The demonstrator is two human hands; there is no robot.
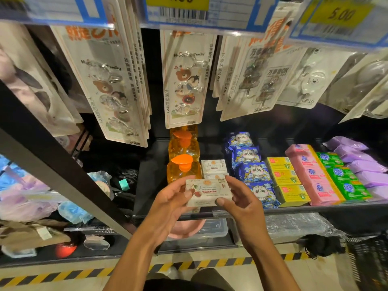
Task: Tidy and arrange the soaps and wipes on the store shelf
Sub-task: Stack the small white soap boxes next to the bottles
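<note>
On the black shelf (pixel 147 185), rows of goods run front to back: orange pump bottles (pixel 183 164) on the left, then white soap boxes (pixel 213 166), blue panda-print wipe packs (pixel 255 172), yellow soap boxes (pixel 286 179), pink soap bars (pixel 312 175), green soap packs (pixel 344 179) and purple packs (pixel 365 164) at the far right. Carded adhesive hooks (pixel 184 80) hang from the rail above, their lower edges dipping over the back of the orange bottles and the wipes. Price tags (pixel 178 9) line the upper shelf edge. A dark slanted post (pixel 63 169) cuts across the left, with bath puffs (pixel 25 202) behind it.

Both forearms reach up from below, meeting at the shelf's front edge. The left hand (pixel 174 198) and the right hand (pixel 241 198) together grip a cherry-print soap box (pixel 207 192), thumbs on its front face, fingers curled behind its ends. The box is held face-up, just in front of the white soap boxes and the nearest orange bottle
</note>
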